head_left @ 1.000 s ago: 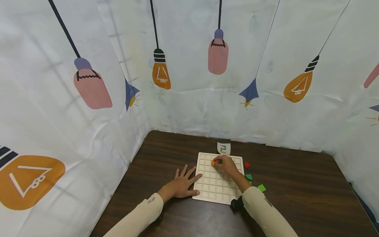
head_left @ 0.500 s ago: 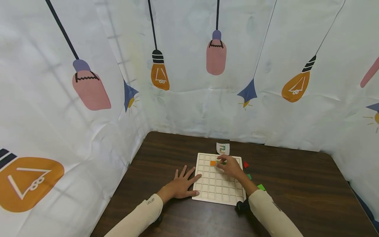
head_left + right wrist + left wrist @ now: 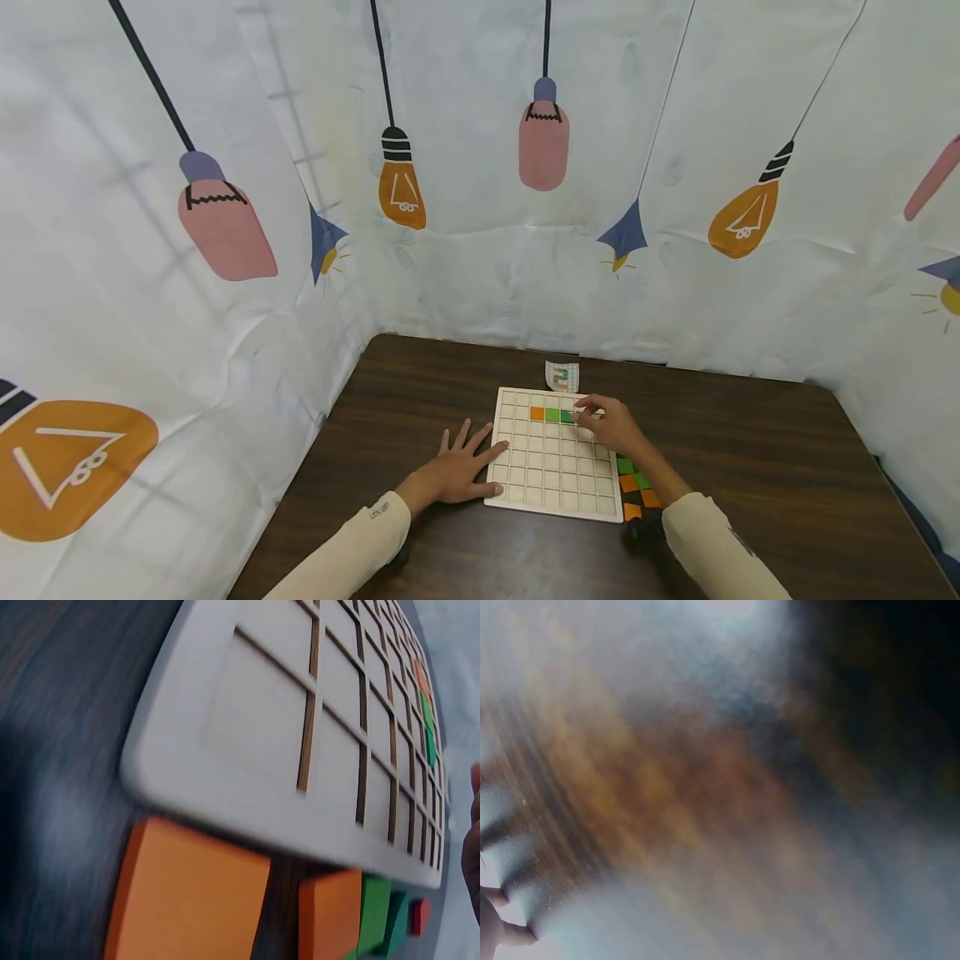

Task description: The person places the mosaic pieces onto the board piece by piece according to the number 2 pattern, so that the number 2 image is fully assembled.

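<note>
- White sheeting (image 3: 465,292) printed with hanging lamps and bulbs is hung around the dark wooden table (image 3: 750,467).
- On the table, a pale gridded board (image 3: 555,467) is laid flat, and a small paper (image 3: 562,377) with a coloured pattern is placed just beyond its far edge; the pattern is too small to be read.
- Three tiles are seated side by side in the second row from the far edge: an orange tile (image 3: 537,413), a light green tile (image 3: 552,415) and a darker green tile (image 3: 567,416).
- By the darker green tile, the right hand (image 3: 611,425) is held with bent fingers; whether that tile is being pinched or has been released cannot be told.
- The left hand (image 3: 452,473) is spread with fingers apart, holding nothing, its thumb and forefinger rested on the board's left side.
- Only an early stage seems to be reached: most visible cells are bare.
- Beside the board's right edge, loose orange pieces (image 3: 187,892), loose green pieces (image 3: 625,466) and a red piece (image 3: 421,917) are left unplaced; how many are needed cannot be judged.
</note>
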`<act>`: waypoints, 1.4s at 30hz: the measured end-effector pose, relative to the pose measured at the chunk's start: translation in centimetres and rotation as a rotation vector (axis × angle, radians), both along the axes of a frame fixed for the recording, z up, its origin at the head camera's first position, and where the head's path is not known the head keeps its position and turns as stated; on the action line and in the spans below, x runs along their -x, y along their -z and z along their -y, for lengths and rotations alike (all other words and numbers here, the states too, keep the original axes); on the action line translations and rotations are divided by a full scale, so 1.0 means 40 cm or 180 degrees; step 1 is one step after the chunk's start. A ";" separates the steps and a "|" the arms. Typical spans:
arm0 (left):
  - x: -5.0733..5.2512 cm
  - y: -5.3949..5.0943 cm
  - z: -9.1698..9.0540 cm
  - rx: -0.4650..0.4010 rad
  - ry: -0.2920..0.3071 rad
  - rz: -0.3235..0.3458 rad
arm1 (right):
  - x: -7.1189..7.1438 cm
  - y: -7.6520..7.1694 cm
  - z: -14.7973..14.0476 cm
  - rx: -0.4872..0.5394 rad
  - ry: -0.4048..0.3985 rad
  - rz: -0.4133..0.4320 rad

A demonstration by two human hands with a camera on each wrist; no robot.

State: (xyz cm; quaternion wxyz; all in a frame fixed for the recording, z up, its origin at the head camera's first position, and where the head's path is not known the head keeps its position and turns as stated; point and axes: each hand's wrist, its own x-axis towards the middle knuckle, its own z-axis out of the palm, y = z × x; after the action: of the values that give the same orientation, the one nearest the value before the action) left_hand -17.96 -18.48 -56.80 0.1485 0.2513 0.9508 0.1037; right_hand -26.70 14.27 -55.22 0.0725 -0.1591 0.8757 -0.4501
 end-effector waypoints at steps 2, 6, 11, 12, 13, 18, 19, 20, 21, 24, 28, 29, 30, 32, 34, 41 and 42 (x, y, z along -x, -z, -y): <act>0.000 0.001 0.001 0.0003 0.0001 -0.0008 | -0.002 0.000 -0.017 0.0004 -0.0019 -0.0066; 0.000 0.002 0.002 -0.0010 0.0018 -0.0015 | -0.003 -0.003 -0.049 -0.0060 0.0012 -0.0176; 0.000 0.000 0.003 -0.0029 0.0027 -0.0011 | -0.010 -0.014 -0.086 0.0003 0.0129 -0.0059; 0.000 0.000 0.003 -0.0035 0.0025 -0.0006 | -0.011 -0.013 -0.093 0.0020 0.0158 -0.0026; 0.000 0.000 0.004 -0.0036 0.0022 -0.0005 | -0.011 -0.011 -0.100 0.0042 0.0180 -0.0003; 0.000 -0.003 0.003 -0.0028 0.0015 0.0029 | -0.015 0.005 -0.137 -0.0036 0.0219 -0.0025; -0.001 -0.003 0.003 -0.0036 0.0015 0.0027 | -0.017 0.008 -0.145 -0.0058 0.0195 -0.0037; -0.001 -0.004 0.003 -0.0036 0.0017 0.0032 | -0.019 0.012 -0.154 -0.0094 0.0159 -0.0046; -0.001 -0.005 0.002 -0.0043 0.0018 0.0038 | -0.022 0.015 -0.163 -0.0120 0.0131 -0.0043; -0.002 -0.008 0.000 -0.0056 0.0029 0.0059 | -0.031 0.024 -0.195 -0.0197 -0.0026 -0.0041; -0.002 -0.008 -0.002 -0.0038 0.0045 0.0070 | -0.046 0.027 -0.242 -0.0205 -0.0209 -0.0043; -0.002 -0.008 -0.002 -0.0040 0.0047 0.0063 | -0.049 0.026 -0.253 -0.0199 -0.0233 -0.0023; -0.002 -0.007 -0.003 -0.0030 0.0050 0.0055 | -0.053 0.026 -0.264 -0.0198 -0.0267 -0.0017; -0.001 -0.008 -0.004 -0.0023 0.0051 0.0047 | -0.060 0.024 -0.287 -0.0200 -0.0315 0.0035; -0.001 -0.007 -0.004 -0.0037 0.0045 0.0043 | -0.066 0.023 -0.307 -0.0213 -0.0376 0.0099; 0.000 -0.005 0.000 -0.0036 0.0030 0.0043 | -0.086 0.030 -0.355 -0.0420 -0.0657 0.0281; 0.000 -0.004 0.001 -0.0023 0.0030 0.0041 | -0.088 0.032 -0.360 -0.0442 -0.0700 0.0276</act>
State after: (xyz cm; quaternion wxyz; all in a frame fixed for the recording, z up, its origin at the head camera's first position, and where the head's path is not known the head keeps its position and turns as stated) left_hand -17.96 -18.51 -56.65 0.1543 0.2556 0.9483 0.1081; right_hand -23.17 28.66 -56.50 0.1700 -0.2291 0.8781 -0.3842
